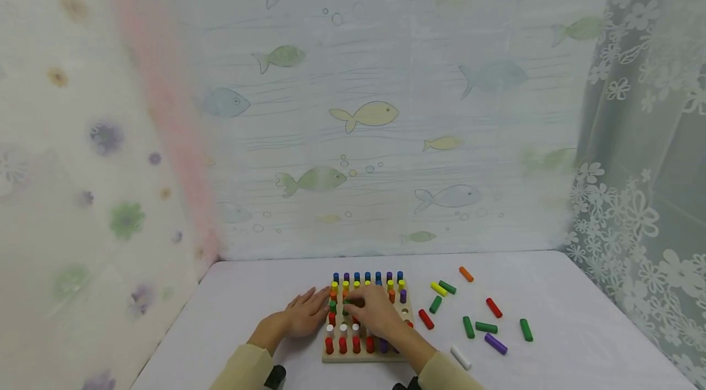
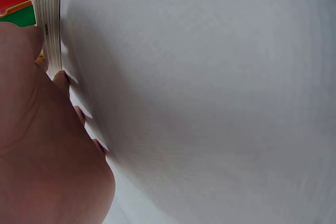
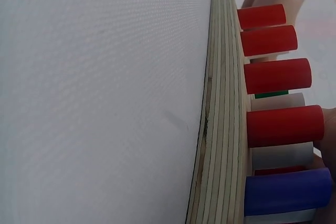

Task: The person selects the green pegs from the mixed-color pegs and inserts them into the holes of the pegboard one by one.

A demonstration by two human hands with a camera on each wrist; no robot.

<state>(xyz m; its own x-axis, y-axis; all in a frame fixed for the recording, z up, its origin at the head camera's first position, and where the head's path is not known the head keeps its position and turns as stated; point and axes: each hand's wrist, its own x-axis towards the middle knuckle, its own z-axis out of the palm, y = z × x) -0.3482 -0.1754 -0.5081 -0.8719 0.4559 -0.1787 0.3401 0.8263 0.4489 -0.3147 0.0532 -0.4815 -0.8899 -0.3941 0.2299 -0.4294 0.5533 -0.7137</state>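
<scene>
A wooden pegboard (image 1: pixel 364 359) stands on the table with rows of upright coloured pegs, among them red pegs (image 3: pixel 278 76), white pegs (image 1: pixel 343 330), yellow pegs and blue pegs. My right hand (image 1: pixel 380 315) reaches over the board and pinches a green peg (image 1: pixel 345 308) between thumb and fingertips, in the second column from the left. Whether that peg's lower end sits in its hole cannot be told. Flat on the table, my left hand (image 1: pixel 306 315) touches the board's left side with its fingers extended; the left wrist view shows it against the layered board edge (image 2: pixel 48 19).
Loose pegs lie scattered right of the board: several green ones (image 1: pixel 486 328), a red one (image 1: pixel 426 319), an orange one (image 1: pixel 466 274), a yellow one (image 1: pixel 439 289), a purple one (image 1: pixel 496 343) and a white one (image 1: pixel 460 357). A fish-patterned curtain (image 1: pixel 364 151) hangs behind the white table (image 1: pixel 248 279).
</scene>
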